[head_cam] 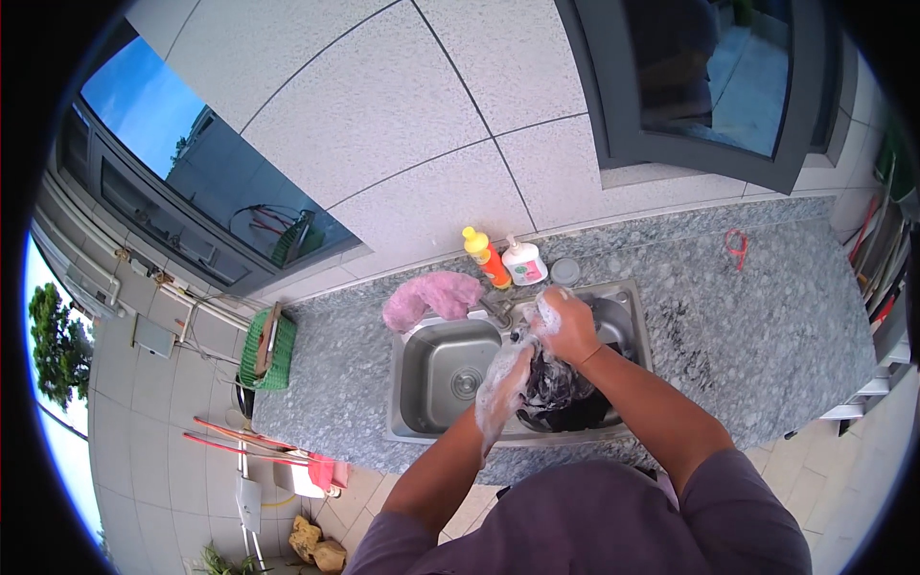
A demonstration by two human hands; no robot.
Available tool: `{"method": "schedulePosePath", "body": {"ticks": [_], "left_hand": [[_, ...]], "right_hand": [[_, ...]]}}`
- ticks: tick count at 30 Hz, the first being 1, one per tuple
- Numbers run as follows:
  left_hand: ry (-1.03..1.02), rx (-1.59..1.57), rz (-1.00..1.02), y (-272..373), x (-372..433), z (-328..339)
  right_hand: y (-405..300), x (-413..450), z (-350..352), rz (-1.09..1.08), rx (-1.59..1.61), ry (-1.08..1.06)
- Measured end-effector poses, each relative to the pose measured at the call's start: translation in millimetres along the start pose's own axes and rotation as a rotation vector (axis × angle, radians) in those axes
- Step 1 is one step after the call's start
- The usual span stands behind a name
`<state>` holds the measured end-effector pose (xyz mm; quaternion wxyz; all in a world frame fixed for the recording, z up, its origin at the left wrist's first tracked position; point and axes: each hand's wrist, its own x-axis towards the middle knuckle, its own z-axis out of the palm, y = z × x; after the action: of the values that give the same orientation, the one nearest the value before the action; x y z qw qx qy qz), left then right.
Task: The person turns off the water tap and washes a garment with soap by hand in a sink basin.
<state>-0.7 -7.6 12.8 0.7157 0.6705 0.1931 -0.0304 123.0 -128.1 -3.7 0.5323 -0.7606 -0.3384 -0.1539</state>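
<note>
Over the right basin of a stainless-steel double sink, both my hands are on a dark, soapy cloth. My left hand, thick with white suds to the wrist, grips its upper left part. The fingers of my right hand are closed on its upper end, with foam over the knuckles. The lower part of the cloth hangs into the basin. Water in the left basin cannot be made out; its drain strainer shows. A metal faucet stands between the basins, partly hidden by the pink cloth.
Behind the sink are a crumpled pink cloth, a yellow-capped orange bottle, a white pump bottle and a round lid. A green basket stands at the counter's left end. A red loop lies right. An open window juts above.
</note>
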Motion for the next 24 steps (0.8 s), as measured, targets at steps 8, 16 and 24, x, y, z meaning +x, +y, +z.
{"method": "schedulePosePath", "body": {"ticks": [8,16,24], "left_hand": [[0.378,1.047,0.281,-15.1,-10.5,-39.9],[0.375,0.596,0.147,5.9,22.1,-59.3],[0.366,0.494,0.262,49.0,2.4,-75.1]], "right_hand": [[-1.0,4.2,-25.6,0.084,0.356,-0.310],[13.9,33.7,-35.7,0.011,-0.004,-0.598],[40.1,30.8,-87.3,0.069,-0.164,-0.537]]}}
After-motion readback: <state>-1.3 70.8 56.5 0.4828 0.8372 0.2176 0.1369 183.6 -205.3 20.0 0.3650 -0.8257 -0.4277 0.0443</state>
